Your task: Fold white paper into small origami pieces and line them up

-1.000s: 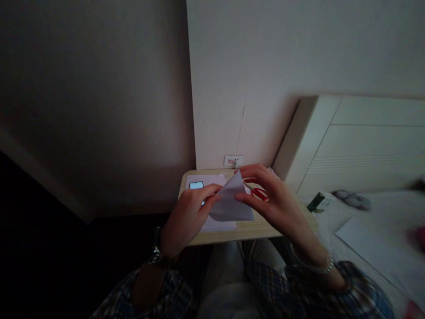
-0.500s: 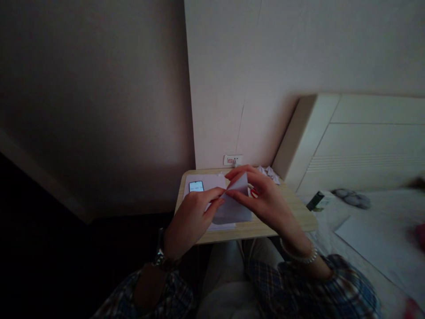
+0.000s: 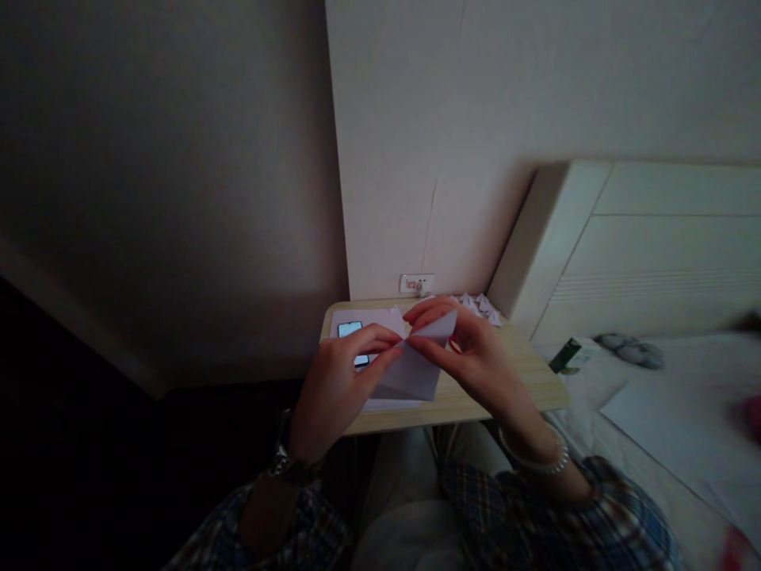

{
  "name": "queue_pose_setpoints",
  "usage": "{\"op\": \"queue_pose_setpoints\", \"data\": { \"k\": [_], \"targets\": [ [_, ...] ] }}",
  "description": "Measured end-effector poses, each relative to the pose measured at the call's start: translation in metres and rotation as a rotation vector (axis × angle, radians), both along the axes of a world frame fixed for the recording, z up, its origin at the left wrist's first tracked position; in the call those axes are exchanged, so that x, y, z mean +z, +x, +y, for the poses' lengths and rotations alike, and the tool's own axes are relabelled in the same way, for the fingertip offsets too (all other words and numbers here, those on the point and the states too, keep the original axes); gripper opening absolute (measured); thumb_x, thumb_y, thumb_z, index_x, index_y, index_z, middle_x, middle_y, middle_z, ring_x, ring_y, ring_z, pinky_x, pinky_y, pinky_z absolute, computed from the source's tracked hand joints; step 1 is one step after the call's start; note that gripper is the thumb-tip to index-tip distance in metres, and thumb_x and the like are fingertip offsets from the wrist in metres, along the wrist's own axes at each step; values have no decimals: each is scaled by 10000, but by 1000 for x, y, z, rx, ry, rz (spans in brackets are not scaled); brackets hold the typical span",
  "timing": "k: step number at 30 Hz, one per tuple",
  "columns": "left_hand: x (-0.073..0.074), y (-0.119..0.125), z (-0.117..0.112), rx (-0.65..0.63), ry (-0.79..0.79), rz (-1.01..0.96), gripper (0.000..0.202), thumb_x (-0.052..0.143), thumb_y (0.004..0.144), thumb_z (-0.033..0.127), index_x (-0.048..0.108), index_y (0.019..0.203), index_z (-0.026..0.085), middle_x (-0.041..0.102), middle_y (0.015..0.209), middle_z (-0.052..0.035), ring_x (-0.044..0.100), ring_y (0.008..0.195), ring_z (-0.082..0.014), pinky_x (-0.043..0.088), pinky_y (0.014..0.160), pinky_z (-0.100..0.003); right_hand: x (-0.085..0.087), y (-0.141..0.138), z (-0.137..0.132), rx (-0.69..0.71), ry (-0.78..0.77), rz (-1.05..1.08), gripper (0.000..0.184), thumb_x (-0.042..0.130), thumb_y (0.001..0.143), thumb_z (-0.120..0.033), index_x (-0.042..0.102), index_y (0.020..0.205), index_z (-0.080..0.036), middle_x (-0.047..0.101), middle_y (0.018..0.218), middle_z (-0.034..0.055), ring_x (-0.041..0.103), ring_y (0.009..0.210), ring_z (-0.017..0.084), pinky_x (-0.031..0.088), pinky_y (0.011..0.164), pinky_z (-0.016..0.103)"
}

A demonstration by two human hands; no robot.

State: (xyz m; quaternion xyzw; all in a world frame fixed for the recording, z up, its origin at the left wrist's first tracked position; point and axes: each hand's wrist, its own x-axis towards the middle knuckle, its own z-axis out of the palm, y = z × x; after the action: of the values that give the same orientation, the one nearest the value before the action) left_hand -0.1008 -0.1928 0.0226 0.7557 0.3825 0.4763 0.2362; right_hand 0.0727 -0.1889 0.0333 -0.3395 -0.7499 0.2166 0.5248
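A white sheet of paper (image 3: 416, 374), partly folded with one flap standing up, is held above the small table (image 3: 523, 381). My left hand (image 3: 348, 373) pinches its upper edge between thumb and fingers. Close beside it, my right hand (image 3: 460, 341) pinches the paper at the base of the raised flap. The fingertips of both hands nearly meet there. Under and behind my left hand lies a phone (image 3: 349, 327) with a lit screen, resting on white paper (image 3: 380, 319). Something red (image 3: 455, 346) shows partly behind my right hand; its kind is hidden.
Several folded white paper pieces (image 3: 483, 308) sit at the table's back right. A wall socket (image 3: 417, 284) is just behind the table. To the right, a bed (image 3: 654, 404) holds a green and white box (image 3: 574, 355) and a grey item (image 3: 629, 350).
The raised flap has tilted over to the right, and the paper's lower part has shifted slightly left. My left hand has turned a little, uncovering more of the phone. Both hands keep their pinch.
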Motion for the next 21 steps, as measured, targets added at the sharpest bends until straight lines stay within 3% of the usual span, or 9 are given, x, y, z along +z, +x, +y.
{"op": "queue_pose_setpoints", "data": {
  "k": [12,21],
  "targets": [
    [1,0,-2,15,69,-48,97,634,796,97,675,762,178,734,748,27,698,719,-100,498,666,-132,-3,-4,0,74,-65,73,53,691,783,-257,663,811,-221,657,921,27,613,922,185,465,865,357],
    [3,1,-3,14,83,-31,118,639,789,75,676,750,179,734,746,33,695,723,-90,485,679,-117,-6,-7,0,50,-104,101,43,680,785,-233,644,799,-215,665,910,22,610,898,182,460,828,335]
  ]
}}
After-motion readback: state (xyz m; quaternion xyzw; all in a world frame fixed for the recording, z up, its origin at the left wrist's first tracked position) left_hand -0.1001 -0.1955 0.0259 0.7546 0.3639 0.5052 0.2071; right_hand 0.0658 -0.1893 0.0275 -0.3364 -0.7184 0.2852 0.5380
